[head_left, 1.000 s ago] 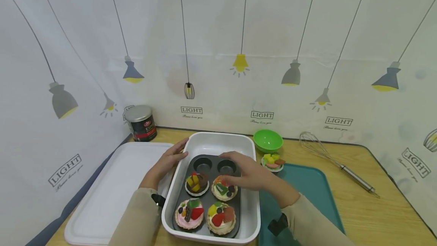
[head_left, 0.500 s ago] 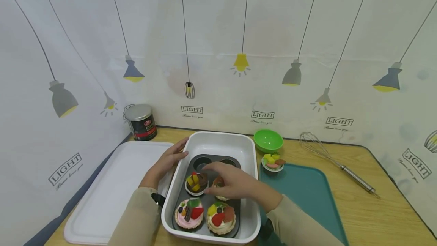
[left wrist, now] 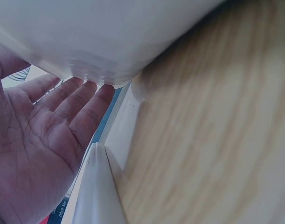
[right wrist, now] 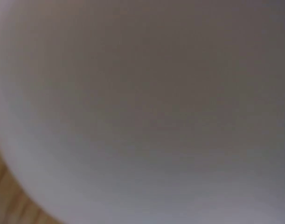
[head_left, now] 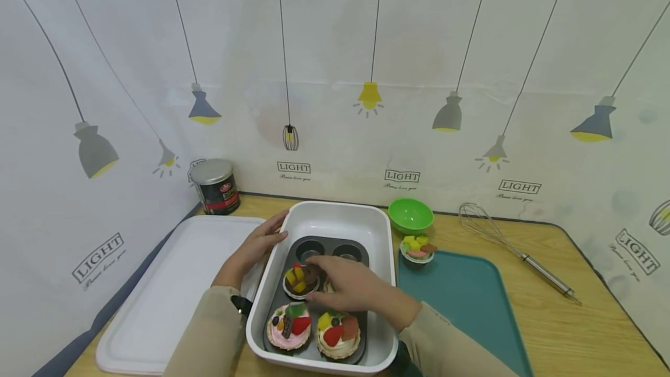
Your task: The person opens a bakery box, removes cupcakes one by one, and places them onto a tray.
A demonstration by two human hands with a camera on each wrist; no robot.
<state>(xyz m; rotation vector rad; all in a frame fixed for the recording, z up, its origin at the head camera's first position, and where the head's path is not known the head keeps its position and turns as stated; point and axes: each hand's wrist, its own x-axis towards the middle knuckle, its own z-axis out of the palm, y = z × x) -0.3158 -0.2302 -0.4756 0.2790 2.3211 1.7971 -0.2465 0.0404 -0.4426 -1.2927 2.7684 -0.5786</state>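
Observation:
A white deep pan point(head_left: 342, 220) holds a dark muffin tin point(head_left: 327, 244) with several decorated cupcakes. My right hand point(head_left: 348, 287) reaches over the tin from the right. Its fingers and thumb are spread at the right edge of the chocolate cupcake point(head_left: 300, 281); I cannot tell whether they touch it. This hand mostly covers the cupcake beneath it. Nearer me sit a pink cupcake point(head_left: 288, 328) and a cream cupcake point(head_left: 338, 335). My left hand point(head_left: 253, 253) rests against the pan's left side; the left wrist view shows its fingers point(left wrist: 88, 109) nearly straight, touching the outer wall.
Left of the pan lies a white tray point(head_left: 157, 307), with a black tin can point(head_left: 217, 194) behind it. A fruit-topped cupcake point(head_left: 417, 249) stands on the corner of a teal tray point(head_left: 466, 307). Behind it is a green bowl point(head_left: 410, 215); a whisk point(head_left: 528, 258) lies right. Pale surface fills the right wrist view.
My right hand has moved left and slightly towards me, from above the right-hand cupcake to the chocolate cupcake. The left hand keeps its place on the pan.

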